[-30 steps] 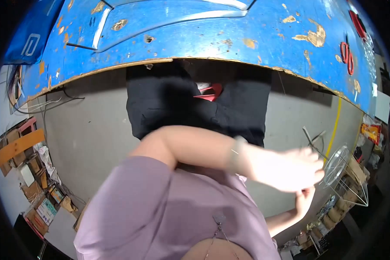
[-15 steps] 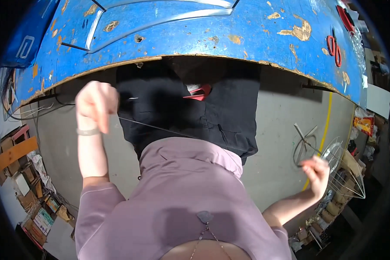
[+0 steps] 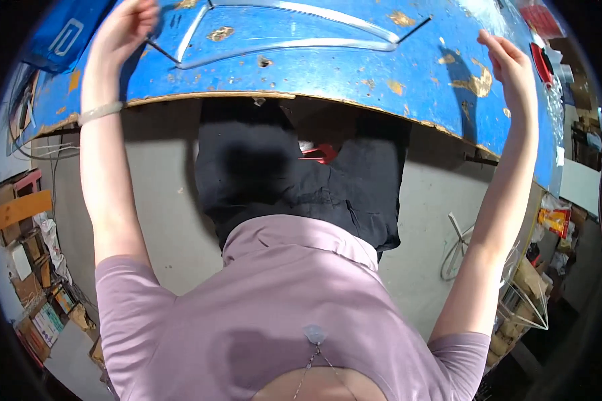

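Note:
My left hand (image 3: 128, 30) is raised over the far left of the blue table, with its fingers curled closed and a little blurred. Whatever it may hold is too small or hidden. On the table lies a four-sided outline of shiny clear strips (image 3: 301, 43). Thin black rods stick out at its corners, one (image 3: 162, 51) close to my left hand and another (image 3: 415, 30) at the right corner. Over the table's right side is my right hand (image 3: 512, 63), its fingertips pressed together. I cannot make out anything between them.
The blue worktable (image 3: 368, 73) has chipped paint and a worn front edge. A blue bag (image 3: 63, 37) sits at its far left; a red-and-black object (image 3: 542, 63) lies at the right. Wire stands (image 3: 525, 301) and boxes are on the floor at right, cluttered shelves (image 3: 40, 294) at left.
Both hands have moved forward and up, from beside my body to above the table. A thin strand seen running from the left hand across my lap no longer shows. The view has shifted.

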### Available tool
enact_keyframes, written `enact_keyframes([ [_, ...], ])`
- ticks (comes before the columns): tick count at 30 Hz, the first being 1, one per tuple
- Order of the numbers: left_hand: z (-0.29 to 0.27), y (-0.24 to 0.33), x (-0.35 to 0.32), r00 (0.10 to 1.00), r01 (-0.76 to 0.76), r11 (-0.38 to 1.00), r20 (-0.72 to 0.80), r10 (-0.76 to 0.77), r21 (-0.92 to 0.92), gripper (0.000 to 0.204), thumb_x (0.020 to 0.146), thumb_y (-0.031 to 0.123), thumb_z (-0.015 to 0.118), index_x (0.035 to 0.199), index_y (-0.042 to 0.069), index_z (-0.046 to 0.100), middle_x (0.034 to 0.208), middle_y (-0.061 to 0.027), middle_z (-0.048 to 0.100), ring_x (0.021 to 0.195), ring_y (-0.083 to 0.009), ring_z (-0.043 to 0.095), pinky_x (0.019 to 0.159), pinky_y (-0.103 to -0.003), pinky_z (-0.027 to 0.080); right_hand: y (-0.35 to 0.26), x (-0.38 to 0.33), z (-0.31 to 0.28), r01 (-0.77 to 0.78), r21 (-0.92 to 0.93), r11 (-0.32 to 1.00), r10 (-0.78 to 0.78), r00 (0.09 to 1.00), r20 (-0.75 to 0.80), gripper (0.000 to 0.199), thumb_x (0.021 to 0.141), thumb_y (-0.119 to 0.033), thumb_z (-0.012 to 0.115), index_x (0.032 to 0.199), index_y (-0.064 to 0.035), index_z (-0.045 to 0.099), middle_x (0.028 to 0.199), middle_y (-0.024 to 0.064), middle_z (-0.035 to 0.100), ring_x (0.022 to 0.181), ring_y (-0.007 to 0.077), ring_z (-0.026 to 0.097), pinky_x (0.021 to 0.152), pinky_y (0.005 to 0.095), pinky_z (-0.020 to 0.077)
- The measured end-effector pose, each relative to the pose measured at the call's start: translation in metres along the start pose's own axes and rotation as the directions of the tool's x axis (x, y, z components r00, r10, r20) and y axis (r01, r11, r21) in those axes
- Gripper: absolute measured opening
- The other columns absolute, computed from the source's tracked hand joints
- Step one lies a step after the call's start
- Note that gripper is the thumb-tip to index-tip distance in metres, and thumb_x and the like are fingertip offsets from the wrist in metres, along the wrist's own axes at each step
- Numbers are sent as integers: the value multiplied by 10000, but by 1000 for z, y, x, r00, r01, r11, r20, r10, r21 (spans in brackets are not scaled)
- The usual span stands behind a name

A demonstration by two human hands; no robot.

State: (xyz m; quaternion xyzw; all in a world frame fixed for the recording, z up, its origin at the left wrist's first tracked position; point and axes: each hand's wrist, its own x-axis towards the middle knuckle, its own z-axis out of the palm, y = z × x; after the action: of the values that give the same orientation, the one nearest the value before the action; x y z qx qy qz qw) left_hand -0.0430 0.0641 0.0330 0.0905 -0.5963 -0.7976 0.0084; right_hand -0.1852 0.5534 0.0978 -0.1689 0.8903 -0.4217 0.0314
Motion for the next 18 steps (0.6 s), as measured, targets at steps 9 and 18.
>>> enact_keyframes([
  [9,64,39,-41,951,-59,469,-94,296,881,286,718,104,669,962,-31,604,728,15,566,599,-64,489,543,-183,384,66,-100,-30,-301,-400,866,333,943,11,318,776,-344,618,588,-102,533,514,-75,380,472,25,308,424,214,202],
  [18,293,-58,-91,448,-842,509,760,472,180,243,752,245,509,606,56,558,606,-49,574,626,-212,559,542,-311,469,45,-324,-16,-669,-91,737,668,704,242,169,765,-178,635,754,-10,616,572,-43,483,559,58,419,514,213,333],
])
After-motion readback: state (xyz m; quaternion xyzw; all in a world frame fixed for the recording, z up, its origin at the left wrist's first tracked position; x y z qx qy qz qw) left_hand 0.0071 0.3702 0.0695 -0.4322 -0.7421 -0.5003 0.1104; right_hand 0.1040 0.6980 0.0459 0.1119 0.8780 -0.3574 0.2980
